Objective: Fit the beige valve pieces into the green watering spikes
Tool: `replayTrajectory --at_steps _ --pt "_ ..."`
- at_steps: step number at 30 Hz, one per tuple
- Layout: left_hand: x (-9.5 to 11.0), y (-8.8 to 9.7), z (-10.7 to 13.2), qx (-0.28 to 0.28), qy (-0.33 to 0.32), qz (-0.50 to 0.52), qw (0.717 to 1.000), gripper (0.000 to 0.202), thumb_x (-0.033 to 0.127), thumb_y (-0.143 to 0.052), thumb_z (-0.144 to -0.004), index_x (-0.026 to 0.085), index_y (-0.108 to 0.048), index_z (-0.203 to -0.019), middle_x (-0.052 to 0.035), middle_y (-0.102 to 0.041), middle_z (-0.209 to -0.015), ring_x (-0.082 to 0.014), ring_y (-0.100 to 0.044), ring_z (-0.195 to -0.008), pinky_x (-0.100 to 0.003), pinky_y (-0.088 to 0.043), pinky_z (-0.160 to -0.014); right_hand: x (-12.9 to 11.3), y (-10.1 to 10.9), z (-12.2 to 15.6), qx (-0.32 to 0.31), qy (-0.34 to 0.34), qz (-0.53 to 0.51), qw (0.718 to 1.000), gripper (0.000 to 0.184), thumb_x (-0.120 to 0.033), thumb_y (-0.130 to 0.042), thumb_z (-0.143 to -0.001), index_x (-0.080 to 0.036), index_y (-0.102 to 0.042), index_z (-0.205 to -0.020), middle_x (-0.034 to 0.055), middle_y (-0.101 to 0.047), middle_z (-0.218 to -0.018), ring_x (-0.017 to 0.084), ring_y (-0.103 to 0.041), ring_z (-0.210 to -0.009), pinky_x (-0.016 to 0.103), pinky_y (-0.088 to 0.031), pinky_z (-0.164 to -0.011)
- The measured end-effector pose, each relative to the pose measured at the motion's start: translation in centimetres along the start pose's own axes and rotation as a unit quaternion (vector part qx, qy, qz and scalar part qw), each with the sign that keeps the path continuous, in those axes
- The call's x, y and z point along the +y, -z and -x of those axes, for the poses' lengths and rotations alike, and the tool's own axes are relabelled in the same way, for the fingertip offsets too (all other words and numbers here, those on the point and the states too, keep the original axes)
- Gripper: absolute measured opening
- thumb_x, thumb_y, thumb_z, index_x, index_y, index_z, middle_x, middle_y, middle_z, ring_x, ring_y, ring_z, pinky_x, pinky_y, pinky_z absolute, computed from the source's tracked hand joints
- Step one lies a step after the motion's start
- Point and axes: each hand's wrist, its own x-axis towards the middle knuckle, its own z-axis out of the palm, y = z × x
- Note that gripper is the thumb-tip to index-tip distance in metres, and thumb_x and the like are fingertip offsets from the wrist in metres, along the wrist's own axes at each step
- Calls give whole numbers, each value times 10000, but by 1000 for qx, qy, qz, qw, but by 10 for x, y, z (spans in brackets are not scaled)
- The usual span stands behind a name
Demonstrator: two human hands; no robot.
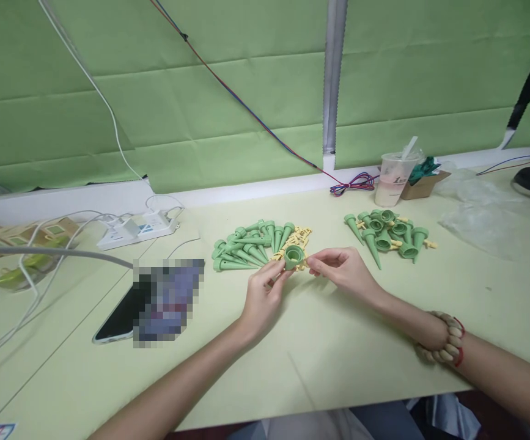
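My left hand (pixel 265 297) is closed round a green plastic watering spike (pixel 294 257), its round open end turned up towards me. At the spike's right side, my right hand (pixel 348 274) pinches a small yellow plastic valve (pixel 305 261); whether it is seated in the spike I cannot tell. Just beyond lie a heap of green spikes (pixel 246 245) and, beside it, a scatter of small yellow valves (pixel 298 237). Farther right is a second group of green spikes (pixel 386 232), several with yellow valves sticking out of their sides.
A phone (pixel 125 311), partly blurred out, lies on the left of the table (pixel 338 373). Behind it are a white power strip (pixel 139 229) and loose cables. A drink cup (pixel 390 180), a small cardboard box (pixel 423 185) and clear plastic bags (pixel 480 214) stand at the back right.
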Motion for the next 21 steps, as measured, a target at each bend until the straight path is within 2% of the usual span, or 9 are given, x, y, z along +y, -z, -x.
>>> replayTrajectory --at_steps 2,5,10,15,18,21 --pt "-1 -1 0 1 28 22 999 201 289 -479 -837 173 -642 -839 -38 -581 -790 -132 -499 -685 -210 -397 -530 0 -1 3 22 77 54 995 275 -426 -677 -690 -160 -712 -749 73 -698 -710 168 -616 -612 288 -497 -564" --pt "-2 -3 0 -2 49 46 998 241 321 -482 -836 175 -657 -912 -50 -601 -843 -124 -499 -673 -201 -403 -509 4 -2 5 33 174 140 974 215 -390 -646 -739 -191 -711 -788 67 -700 -732 167 -605 -603 299 -490 -560" --pt "1 -2 1 7 64 57 996 258 335 -517 -816 179 -672 -953 -37 -587 -792 -116 -504 -660 -194 -407 -493 14 -1 5 45 240 248 937 223 -333 -521 -847 -190 -662 -749 55 -678 -723 147 -589 -625 270 -447 -581" --pt "5 -3 2 15 87 67 994 272 345 -543 -800 178 -658 -982 -33 -605 -804 -114 -524 -665 -203 -414 -500 13 1 5 38 251 299 920 236 -356 -507 -863 -173 -597 -744 39 -642 -714 127 -566 -619 238 -384 -541" --pt "7 -4 3 18 98 65 993 262 349 -585 -770 171 -632 -957 -34 -622 -814 -123 -549 -690 -206 -416 -505 10 3 4 24 216 317 923 257 -365 -439 -895 -178 -573 -779 31 -613 -723 120 -542 -609 237 -357 -537" --pt "7 -5 5 7 96 70 993 210 342 -620 -740 168 -574 -848 -20 -615 -765 -128 -569 -686 -207 -419 -507 8 5 3 -9 183 305 935 280 -358 -357 -926 -194 -547 -801 27 -587 -774 121 -519 -633 239 -352 -563"
